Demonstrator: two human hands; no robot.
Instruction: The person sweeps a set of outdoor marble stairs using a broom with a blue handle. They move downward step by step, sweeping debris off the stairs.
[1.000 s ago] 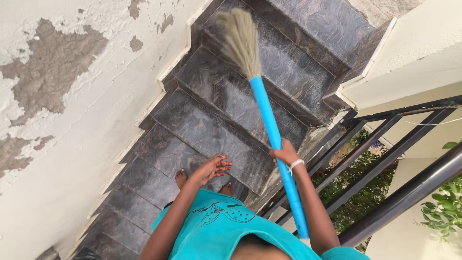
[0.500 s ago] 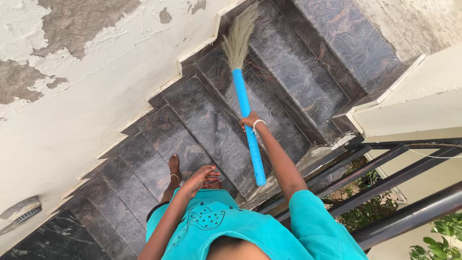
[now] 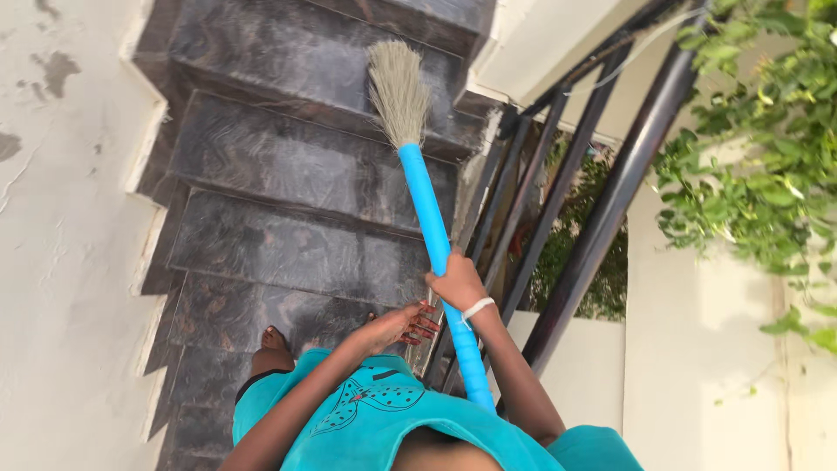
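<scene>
On the stairs, centre of frame: dark stone steps [image 3: 288, 166] run up toward the top edge, with a pale plaster wall [image 3: 61, 262] at left.
Broom: blue handle [image 3: 433, 235] slants from lower centre up to grey bristles [image 3: 398, 92], whose tips lie on a step near the top centre.
Right hand [image 3: 456, 283]: clenched round the blue handle at mid-length, white band at the wrist.
Left hand [image 3: 401, 324]: released, fingers loosely curled, holding nothing, just beside the handle but apart from it.
Surroundings: black railing [image 3: 602, 227] right of centre; green leaves [image 3: 758, 148] at upper right; a bare foot [image 3: 272, 340] on a lower step.
Technique, my judgement: keep bristles flat against the tread, draw dust toward the step edge with short strokes, and work away from the railing gaps.
</scene>
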